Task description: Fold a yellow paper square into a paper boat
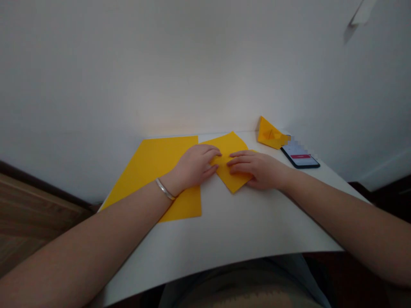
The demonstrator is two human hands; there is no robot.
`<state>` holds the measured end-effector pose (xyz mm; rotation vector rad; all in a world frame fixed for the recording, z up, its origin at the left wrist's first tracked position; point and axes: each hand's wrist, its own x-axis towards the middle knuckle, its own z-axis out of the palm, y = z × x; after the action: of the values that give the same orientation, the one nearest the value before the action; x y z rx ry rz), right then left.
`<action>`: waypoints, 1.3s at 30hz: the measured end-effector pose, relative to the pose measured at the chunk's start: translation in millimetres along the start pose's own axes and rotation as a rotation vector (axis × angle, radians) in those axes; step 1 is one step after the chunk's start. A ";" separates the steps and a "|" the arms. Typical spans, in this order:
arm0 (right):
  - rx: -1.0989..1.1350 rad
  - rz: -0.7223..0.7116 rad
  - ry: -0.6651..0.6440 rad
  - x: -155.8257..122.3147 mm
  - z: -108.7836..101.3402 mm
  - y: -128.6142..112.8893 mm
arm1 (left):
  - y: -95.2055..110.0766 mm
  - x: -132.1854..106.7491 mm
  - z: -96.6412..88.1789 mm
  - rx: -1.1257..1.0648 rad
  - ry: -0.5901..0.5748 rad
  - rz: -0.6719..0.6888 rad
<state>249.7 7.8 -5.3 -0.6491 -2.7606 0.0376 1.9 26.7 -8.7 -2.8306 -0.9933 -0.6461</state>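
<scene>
A yellow sheet of folding paper [231, 143] is turned cornerwise between my hands, one corner pointing toward me. My left hand [202, 161], with a silver bangle at its wrist, has its fingers and thumb closed at the paper's left side. From the right, my right hand [257, 168] grips the same paper, its fingertips lying on top and part of the hand beneath the edge. The fingers cover some of the paper, so its folds are hard to make out.
A large flat yellow sheet [154, 160] lies at left, partly under my left forearm. A folded yellow paper boat [269, 134] stands at the back right beside a phone [302, 156]. The white table [224, 239] meets a wall [205, 64] behind.
</scene>
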 end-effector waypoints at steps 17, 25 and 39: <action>0.226 0.093 -0.114 -3.6 0.3 -1.5 | -10.6 0.7 2.8 -0.097 0.253 -0.307; 0.571 0.318 -0.183 -7.3 -7.0 3.1 | 0.6 -1.3 1.4 -0.294 0.324 -0.355; 0.382 0.213 -0.133 -13.7 -13.3 21.9 | -1.7 -5.9 1.7 -0.479 0.341 -0.447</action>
<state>274.7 20.8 1.4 -0.8514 -2.6803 0.6577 -2.7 25.0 -12.8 -2.7032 -1.5867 -1.5372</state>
